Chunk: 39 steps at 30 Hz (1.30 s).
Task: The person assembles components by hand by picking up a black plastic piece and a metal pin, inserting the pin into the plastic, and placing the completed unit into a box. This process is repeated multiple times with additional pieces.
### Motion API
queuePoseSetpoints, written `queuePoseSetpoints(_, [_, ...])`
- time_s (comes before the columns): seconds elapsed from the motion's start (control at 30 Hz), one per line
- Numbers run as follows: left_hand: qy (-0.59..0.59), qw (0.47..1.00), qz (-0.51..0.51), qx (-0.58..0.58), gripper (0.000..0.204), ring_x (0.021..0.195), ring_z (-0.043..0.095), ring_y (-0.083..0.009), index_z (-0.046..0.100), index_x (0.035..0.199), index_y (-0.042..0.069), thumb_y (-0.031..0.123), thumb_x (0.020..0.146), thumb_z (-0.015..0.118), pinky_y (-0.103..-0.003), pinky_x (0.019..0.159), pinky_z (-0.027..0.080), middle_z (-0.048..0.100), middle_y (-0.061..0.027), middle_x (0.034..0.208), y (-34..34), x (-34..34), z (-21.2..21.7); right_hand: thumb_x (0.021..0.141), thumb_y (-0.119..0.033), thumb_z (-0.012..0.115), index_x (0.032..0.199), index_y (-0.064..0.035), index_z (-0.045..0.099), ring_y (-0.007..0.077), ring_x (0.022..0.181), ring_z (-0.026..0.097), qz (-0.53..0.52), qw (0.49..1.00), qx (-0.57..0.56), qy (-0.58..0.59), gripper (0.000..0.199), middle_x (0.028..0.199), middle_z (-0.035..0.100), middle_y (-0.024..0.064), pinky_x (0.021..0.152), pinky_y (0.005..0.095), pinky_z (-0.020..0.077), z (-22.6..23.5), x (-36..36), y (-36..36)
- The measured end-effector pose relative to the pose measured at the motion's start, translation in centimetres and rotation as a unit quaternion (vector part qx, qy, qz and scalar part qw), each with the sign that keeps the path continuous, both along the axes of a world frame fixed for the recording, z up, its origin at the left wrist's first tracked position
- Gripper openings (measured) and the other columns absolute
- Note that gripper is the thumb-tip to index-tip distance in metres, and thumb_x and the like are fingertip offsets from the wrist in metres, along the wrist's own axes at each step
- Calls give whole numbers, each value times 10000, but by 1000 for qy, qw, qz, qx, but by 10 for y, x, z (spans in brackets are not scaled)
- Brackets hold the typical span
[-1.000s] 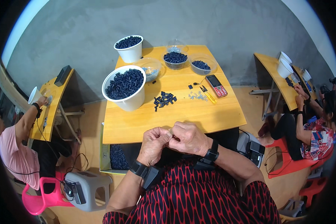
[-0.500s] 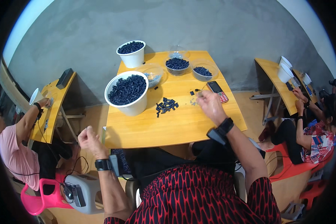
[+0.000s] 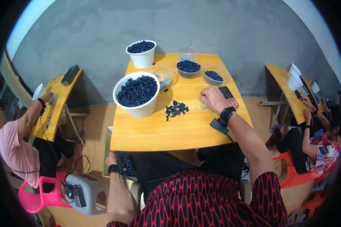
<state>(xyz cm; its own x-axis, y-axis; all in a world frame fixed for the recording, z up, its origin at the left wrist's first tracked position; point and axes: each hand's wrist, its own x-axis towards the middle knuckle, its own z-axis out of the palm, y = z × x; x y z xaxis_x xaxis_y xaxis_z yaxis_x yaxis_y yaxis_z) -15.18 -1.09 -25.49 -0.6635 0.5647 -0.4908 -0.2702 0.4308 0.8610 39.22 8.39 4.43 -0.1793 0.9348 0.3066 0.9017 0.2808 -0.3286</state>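
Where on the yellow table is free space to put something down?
The near half of the table is bare, below the loose black parts and the big white bowl. The far end is crowded with bowls, and the right hand rests beside the phone.

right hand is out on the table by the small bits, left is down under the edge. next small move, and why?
Probably pinch up one of the small pale parts with the right hand. Its fingers rest on the tabletop right at those parts, beside the phone. The left hand is below the table edge at a bin of dark pieces; whether it holds one is hidden.
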Motion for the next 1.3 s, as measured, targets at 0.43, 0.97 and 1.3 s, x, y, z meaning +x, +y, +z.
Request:
queuePoseSetpoints(0.43, [101, 985, -16, -142, 311, 663, 606, -218, 688, 706, -17, 286, 774, 675, -342, 635, 452, 668, -105, 714, -13, 75, 104, 792, -101, 560, 825, -2, 654, 375, 852, 642, 46, 994, 21, -96, 140, 882, 651, 197, 779, 451, 514, -8, -4, 0])
queuePoseSetpoints(0.97, [393, 917, -37, -49, 132, 721, 662, -304, 722, 779, 51, 122, 796, 612, -381, 679, 488, 691, -137, 716, -12, -18, 8, 809, -82, 582, 870, -2, 644, 343, 782, 653, 105, 986, -65, 115, 118, 810, 665, 184, 712, 419, 509, 2, -49, -21])
queuePoseSetpoints(1.3, [244, 907, 228, 255, 258, 829, 511, -129, 565, 1098, -4, 43, 847, 607, -264, 766, 440, 548, -41, 944, 7, 106, 209, 880, -77, 631, 975, 43, 607, 115, 749, 636, 66, 870, -170, 458, 155, 884, 676, 100, 667, 251, 515, 9, -11, -73])
